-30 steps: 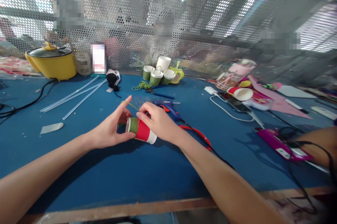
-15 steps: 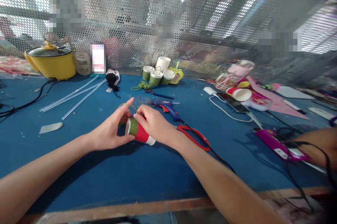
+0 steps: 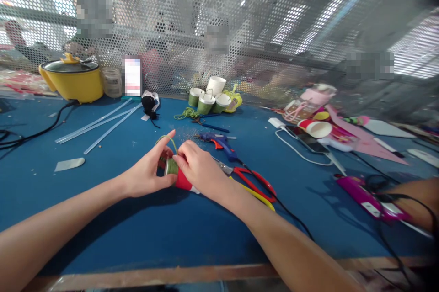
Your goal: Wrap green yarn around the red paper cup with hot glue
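Observation:
A red paper cup [image 3: 180,181] lies on its side over the blue table, its upper end wound with green cord [image 3: 171,167]. My left hand [image 3: 149,171] grips the cup's wrapped end, forefinger raised with a loop of the green cord running over it. My right hand [image 3: 199,171] is closed over the top of the cup, fingertips pressing the cord against it. Most of the cup is hidden under my right hand.
Red and yellow scissors [image 3: 255,185] and a blue glue gun [image 3: 221,141] lie just right of my hands. Green-wrapped cups [image 3: 207,100] stand at the back, with glue sticks [image 3: 103,125] and a yellow pot [image 3: 72,81] at the left. Another person's arm [image 3: 416,198] rests at right.
My right hand has slid further over the cup, covering more of it. The green-wound band has stayed under my fingertips. The view has shifted slightly down and right.

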Tool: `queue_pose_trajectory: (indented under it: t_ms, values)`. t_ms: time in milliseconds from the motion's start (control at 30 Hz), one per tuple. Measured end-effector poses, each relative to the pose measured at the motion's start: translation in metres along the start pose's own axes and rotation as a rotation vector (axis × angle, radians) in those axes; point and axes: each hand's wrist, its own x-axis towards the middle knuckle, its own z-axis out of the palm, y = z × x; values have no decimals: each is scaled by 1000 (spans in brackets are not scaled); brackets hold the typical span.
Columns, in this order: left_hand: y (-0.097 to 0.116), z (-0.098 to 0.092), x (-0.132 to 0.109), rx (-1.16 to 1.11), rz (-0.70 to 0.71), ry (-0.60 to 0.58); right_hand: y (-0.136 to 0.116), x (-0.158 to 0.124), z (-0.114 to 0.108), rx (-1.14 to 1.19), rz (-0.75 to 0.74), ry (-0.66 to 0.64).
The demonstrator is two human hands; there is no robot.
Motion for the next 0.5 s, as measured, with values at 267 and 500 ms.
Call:
queue_pose_trajectory:
  t_ms: [267,500]
  values:
    - [-1,4,0,-27,6,-1,3,1,-3,124,1,6]
    - [-2,6,0,72,54,-7,-7,17,-26,384,-55,53]
